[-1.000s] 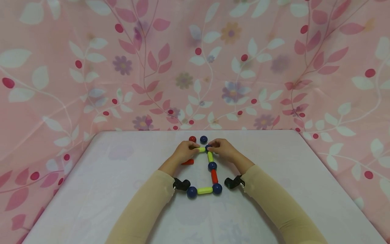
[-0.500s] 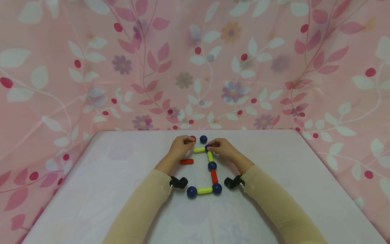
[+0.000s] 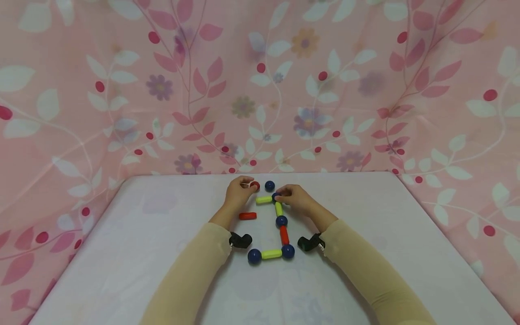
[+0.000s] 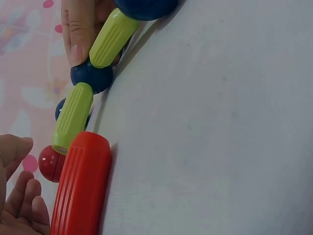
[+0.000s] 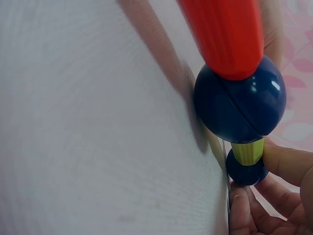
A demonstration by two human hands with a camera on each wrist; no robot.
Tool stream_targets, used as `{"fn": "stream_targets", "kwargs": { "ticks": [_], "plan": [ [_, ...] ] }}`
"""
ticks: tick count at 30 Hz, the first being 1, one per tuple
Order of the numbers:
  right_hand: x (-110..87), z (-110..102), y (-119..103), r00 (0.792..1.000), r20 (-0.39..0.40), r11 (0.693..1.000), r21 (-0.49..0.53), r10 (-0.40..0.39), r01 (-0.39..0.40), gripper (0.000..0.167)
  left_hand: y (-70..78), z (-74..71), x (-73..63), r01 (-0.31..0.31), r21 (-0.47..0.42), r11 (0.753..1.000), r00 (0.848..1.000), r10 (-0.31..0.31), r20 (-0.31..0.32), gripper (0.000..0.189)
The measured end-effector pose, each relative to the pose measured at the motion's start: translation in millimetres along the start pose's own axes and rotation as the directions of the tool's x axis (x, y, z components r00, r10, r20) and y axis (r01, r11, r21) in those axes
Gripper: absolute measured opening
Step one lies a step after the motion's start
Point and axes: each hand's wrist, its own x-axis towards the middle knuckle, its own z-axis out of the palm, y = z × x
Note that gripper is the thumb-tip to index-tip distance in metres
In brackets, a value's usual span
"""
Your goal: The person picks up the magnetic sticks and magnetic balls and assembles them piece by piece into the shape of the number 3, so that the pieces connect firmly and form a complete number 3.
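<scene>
My right hand pinches a dark blue ball at the far corner of a chain of balls and rods. A yellow-green rod sticks out left from that ball; another yellow-green rod runs from it toward me to a blue ball. My left hand is beside a red ball, thumb and fingers spread apart around its near side. In the left wrist view, a gap shows between those fingertips and the red ball. A loose red rod lies near the left wrist.
The chain continues toward me through a red rod, a blue ball, a yellow-green rod and an end blue ball. A loose blue ball sits near the back edge of the white table. Floral cloth hangs behind.
My left hand has let go of the left-pointing yellow-green rod and moved left and away to the red ball. My right hand stays on the corner blue ball.
</scene>
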Motion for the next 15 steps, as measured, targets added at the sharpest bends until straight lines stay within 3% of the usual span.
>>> {"fn": "stream_targets", "kwargs": {
  "ticks": [7,15],
  "plan": [
    [-1.1,1.6,0.8,1.000,0.001,1.000,0.003,0.003,-0.003,0.033,-5.8,1.9,3.8,0.018,0.025,1.000,0.999,-0.019,0.035,0.045],
    [0.2,1.4,0.5,1.000,-0.009,1.000,-0.016,0.000,0.000,0.032,-9.4,3.6,6.3,0.014,0.020,1.000,0.998,-0.015,0.063,0.046]
  ]
}}
